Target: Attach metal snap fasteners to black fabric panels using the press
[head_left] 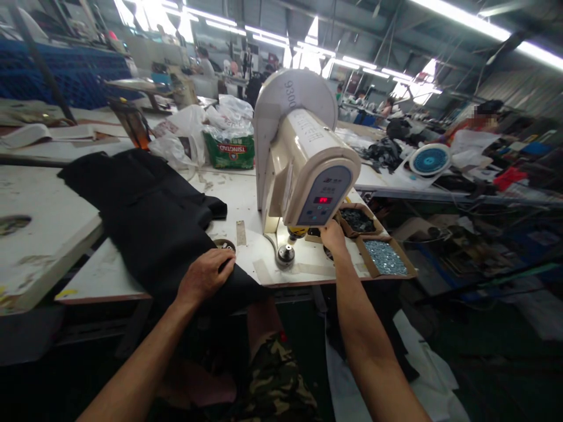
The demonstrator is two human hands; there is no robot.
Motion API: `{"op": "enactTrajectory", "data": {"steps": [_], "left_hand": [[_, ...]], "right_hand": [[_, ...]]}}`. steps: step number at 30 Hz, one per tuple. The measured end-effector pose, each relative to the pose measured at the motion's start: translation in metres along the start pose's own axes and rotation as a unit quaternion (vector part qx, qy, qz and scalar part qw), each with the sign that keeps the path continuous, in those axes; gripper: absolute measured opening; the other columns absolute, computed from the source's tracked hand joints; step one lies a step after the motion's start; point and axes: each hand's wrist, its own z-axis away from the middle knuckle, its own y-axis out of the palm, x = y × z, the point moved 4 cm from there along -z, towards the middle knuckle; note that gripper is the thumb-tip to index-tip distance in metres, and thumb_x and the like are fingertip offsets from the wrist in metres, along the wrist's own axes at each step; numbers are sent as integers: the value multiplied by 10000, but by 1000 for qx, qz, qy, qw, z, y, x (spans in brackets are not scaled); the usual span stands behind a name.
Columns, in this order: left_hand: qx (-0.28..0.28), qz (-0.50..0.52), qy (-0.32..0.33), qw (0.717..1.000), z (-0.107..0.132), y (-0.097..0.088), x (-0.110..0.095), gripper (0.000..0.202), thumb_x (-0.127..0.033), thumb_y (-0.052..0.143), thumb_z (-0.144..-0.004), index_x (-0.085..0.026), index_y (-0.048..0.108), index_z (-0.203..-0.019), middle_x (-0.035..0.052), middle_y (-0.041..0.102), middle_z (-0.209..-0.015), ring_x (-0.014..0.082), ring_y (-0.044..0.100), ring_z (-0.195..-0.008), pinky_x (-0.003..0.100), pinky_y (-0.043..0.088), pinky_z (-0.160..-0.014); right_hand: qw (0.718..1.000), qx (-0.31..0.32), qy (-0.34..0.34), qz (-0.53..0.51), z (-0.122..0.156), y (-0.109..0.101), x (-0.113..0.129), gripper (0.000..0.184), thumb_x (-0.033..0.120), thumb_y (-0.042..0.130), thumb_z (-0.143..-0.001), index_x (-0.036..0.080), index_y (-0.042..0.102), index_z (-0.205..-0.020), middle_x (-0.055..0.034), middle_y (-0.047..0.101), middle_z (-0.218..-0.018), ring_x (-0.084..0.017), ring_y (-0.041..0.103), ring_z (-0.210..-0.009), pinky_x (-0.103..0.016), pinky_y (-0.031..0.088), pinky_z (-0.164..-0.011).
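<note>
A long piece of black cloth [162,217] lies across the left of the table and hangs over its front edge. On its right part, my left hand [206,274] rests with curled fingers, gripping the cloth near its edge. Just beyond those fingers is a round recess [224,245] with small pieces in it. A beige press machine [314,158] with a lit red display stands in the middle. Its lower die [285,255] is bare. My right hand [333,237] reaches beside the machine head, by the small parts boxes; its fingertips are hidden behind the head.
To the right sit a cardboard box of shiny metal pieces [385,258] and a box of dark pieces [357,220]. Behind are a green carton [229,151] and plastic bags [187,132]. A blue fan [428,159] and a person [477,126] are farther right.
</note>
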Motion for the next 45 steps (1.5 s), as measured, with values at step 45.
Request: {"op": "enactTrajectory", "data": {"steps": [45], "left_hand": [[22,-43,10,999,2,0,3,308,-392,489,-1006,-227,717,-1130,73,745,-1228,246,677,-1169,386,514,-1058]], "right_hand": [[680,-60,228,-694,143,69,85,376,291,940,-648,162,764,-954,-32,799,-910,-140,752,-839,-265,639,-844]]}}
